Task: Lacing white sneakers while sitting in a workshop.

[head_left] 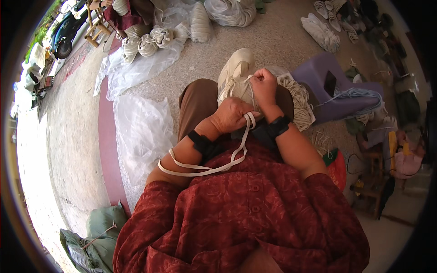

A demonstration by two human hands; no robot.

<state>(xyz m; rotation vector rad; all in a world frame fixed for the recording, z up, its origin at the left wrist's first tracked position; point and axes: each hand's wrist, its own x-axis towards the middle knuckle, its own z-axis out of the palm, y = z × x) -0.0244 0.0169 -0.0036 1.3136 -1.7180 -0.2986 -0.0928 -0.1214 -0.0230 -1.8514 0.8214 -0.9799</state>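
A beige sneaker point(240, 62) rests between my knees, its toe pointing away from me. My left hand point(233, 114) is closed at the shoe's near end around a cream shoelace point(237, 160). From that hand the lace hangs in a long loop across my lap and over my left forearm. Farther forward and to the right, my right hand point(264, 84) pinches a lace beside the shoe's eyelets. Part of the shoe's opening is hidden behind my left hand.
A purple plastic stool point(316, 73) at the right carries a dark phone point(330, 83) and pale blue laces point(359, 96). Cream laces point(298, 102) lie bundled by my right knee. Plastic sheeting point(142, 136) covers floor at the left. Stacked shoes point(148, 44) and another person sit at the far left.
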